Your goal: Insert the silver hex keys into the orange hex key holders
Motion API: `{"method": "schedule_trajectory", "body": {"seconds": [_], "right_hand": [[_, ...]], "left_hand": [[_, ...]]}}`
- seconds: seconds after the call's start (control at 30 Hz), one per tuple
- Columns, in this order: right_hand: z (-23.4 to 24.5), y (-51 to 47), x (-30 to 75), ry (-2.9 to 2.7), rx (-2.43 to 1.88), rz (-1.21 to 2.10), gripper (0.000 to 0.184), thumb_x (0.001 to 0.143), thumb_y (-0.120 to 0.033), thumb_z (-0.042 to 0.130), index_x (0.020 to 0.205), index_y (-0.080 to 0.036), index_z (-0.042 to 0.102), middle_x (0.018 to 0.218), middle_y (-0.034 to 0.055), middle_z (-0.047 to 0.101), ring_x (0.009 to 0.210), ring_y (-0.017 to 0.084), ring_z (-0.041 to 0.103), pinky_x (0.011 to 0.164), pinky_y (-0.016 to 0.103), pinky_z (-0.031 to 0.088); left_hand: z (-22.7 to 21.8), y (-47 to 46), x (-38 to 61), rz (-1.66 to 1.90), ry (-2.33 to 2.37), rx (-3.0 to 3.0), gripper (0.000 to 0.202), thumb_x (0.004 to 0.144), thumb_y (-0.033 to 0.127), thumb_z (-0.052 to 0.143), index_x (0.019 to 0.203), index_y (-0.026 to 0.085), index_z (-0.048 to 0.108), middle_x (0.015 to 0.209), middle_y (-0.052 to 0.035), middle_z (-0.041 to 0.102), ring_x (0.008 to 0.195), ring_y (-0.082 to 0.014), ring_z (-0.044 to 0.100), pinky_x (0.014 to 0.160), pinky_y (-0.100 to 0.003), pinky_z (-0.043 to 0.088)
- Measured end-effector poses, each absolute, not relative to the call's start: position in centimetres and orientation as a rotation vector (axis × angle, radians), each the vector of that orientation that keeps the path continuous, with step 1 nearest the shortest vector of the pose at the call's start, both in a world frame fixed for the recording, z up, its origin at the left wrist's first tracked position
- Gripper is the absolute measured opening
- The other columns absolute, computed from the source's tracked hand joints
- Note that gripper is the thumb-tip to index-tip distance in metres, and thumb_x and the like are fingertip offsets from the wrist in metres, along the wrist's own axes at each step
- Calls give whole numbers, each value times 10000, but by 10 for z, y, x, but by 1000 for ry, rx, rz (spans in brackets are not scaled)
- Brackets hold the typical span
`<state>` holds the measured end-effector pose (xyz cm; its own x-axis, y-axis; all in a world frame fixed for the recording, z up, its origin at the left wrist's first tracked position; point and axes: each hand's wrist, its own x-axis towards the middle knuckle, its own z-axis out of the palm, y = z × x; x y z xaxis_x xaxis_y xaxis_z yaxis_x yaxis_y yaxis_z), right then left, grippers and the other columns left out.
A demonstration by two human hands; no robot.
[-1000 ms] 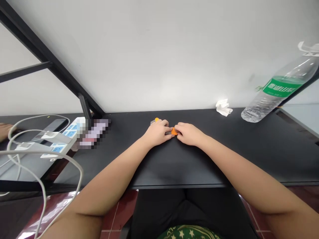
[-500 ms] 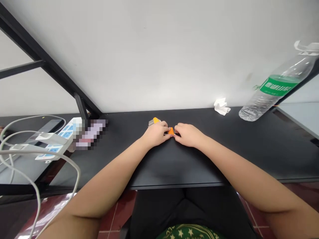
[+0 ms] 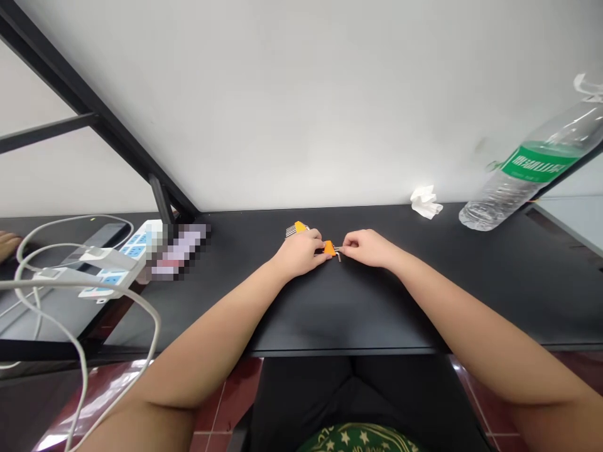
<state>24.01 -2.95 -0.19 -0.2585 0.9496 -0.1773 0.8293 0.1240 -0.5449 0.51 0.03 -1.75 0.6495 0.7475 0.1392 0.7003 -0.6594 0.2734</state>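
My left hand [image 3: 298,253] rests on the black tabletop, its fingers closed on a small orange hex key holder [image 3: 329,248]. Short metal hex keys [image 3: 338,256] stick out of the holder's right side, one with its bent end towards me. My right hand [image 3: 370,248] pinches the end of a thin hex key just right of the holder; its far end is too small to make out. Behind my left hand lies a second orange holder [image 3: 299,226] with several metal keys side by side, partly covered by my fingers.
A crumpled white tissue [image 3: 426,202] and a large clear bottle [image 3: 518,172] with a green label stand by the wall. To the left are a power strip [image 3: 123,262] with white cables, a blurred-out item [image 3: 180,251] and a phone [image 3: 101,242]. Another person's hand [image 3: 7,243] shows at the far left.
My right hand has drawn a little to the right, away from the orange holder, uncovering the keys on that side. My left hand still holds the holder. The view has shifted slightly.
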Motion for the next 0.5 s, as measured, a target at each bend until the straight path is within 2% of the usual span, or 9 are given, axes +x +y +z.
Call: {"method": "schedule_trajectory", "body": {"seconds": [0.1,0.17,0.33,0.5], "right_hand": [[1,-35,234,-2374,-1740,643,211,951,-436,618,875,-239,611,873,14,731,741,184,641,592,277,358],[2,-40,230,-2496,-1735,497,242,979,-472,582,932,-235,579,896,41,727,749,207,638,584,290,329],[5,-41,233,-2529,-1818,478,277,1033,-490,493,1093,-223,540,964,80,726,754,226,647,574,301,320],[4,-37,237,-2516,-1855,422,262,1044,-451,465,952,-235,582,936,62,719,746,209,631,578,298,316]], "left_hand": [[-18,0,6,369,1194,2663,318,944,490,628,935,212,782,1128,-59,705,948,-225,675,761,-347,518],[-18,0,6,386,1185,2652,292,943,467,631,970,213,774,1119,-56,709,967,-228,680,778,-343,528],[-17,0,6,403,1119,2674,409,949,427,629,1298,228,702,1235,-79,687,1096,-252,670,883,-365,548],[-18,-1,6,351,1125,2690,346,961,432,605,1189,229,766,1195,-80,668,994,-231,671,838,-361,547]]}}
